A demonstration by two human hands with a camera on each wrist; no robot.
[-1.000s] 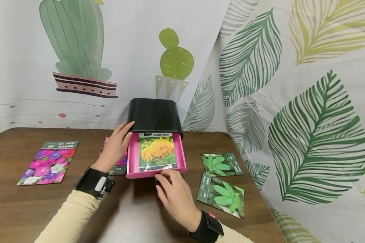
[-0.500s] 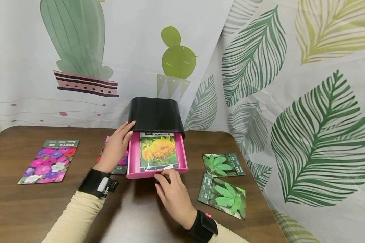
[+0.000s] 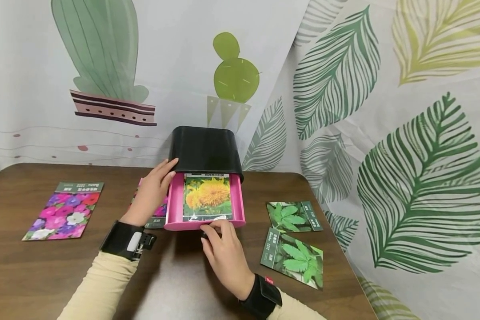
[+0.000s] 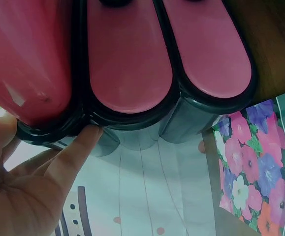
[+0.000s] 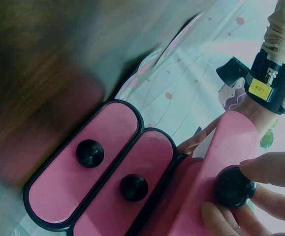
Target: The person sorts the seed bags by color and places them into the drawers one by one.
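Observation:
A black drawer cabinet (image 3: pixel 206 149) stands at the back of the table with its pink top drawer (image 3: pixel 238 195) pulled out. Inside the drawer lies a seed packet (image 3: pixel 208 195) with yellow flowers, its top edge partly under the cabinet's roof. My right hand (image 3: pixel 227 260) pinches the drawer's round black knob (image 5: pixel 233 187) between thumb and fingers, as the right wrist view shows. My left hand (image 3: pixel 150 195) rests against the cabinet's left side, its extended fingers touching the black front edge; in the left wrist view a fingertip (image 4: pixel 94 132) meets that rim.
Two lower pink drawers (image 5: pixel 85 162) are closed. A petunia-like flower packet (image 3: pixel 64 211) lies at the left, and another packet (image 3: pixel 158 221) is partly hidden behind the left hand. Two green-leaf packets (image 3: pixel 292 258) lie at the right. A printed curtain (image 3: pixel 176 66) hangs behind.
The top drawer has slid slightly inward with my right hand on its knob; the yellow packet's title is now partly covered. My left hand stays against the cabinet.

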